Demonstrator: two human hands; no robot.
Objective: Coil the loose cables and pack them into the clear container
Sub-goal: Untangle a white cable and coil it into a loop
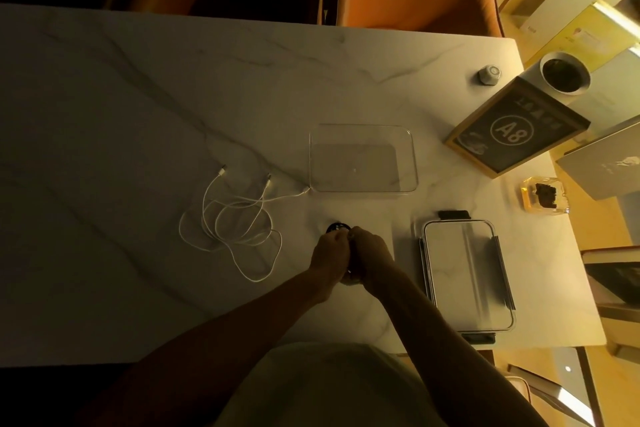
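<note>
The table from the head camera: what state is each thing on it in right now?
White cables: loose, uncoiled, on the table left of the container.
Clear container: open, empty.
Lid: off, lying flat right of the hands.
Dark cable: held between both hands, apparently coiled.
Left hand: closed on the dark cable.
Right hand: closed on the dark cable.
A8 sign: lying flat.
</note>
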